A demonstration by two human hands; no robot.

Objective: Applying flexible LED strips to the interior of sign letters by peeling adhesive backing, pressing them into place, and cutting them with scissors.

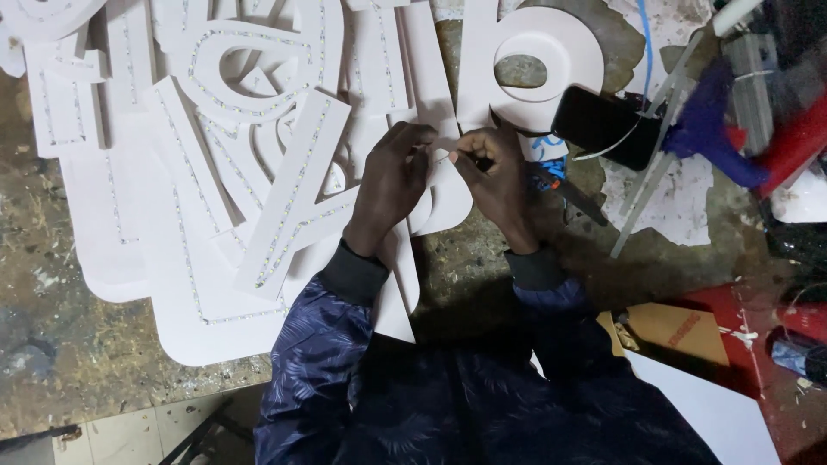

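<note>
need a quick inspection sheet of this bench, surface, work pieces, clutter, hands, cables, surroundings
surface: worn, stained workbench, scratched and speckled with debris
job's things: stack of white cut-out letter shapes edged with rows of small lights; a thin tool over them
clutter: black phone, cardboard piece, white sheet, blurred red and blue items at the right
grippers: left hand rests fingers on a white piece; right hand pinches the thin tool
cables: blue wire and a white wire by the phone
surroundings: pale tiled floor below the bench edge; person's dark patterned sleeves
</note>
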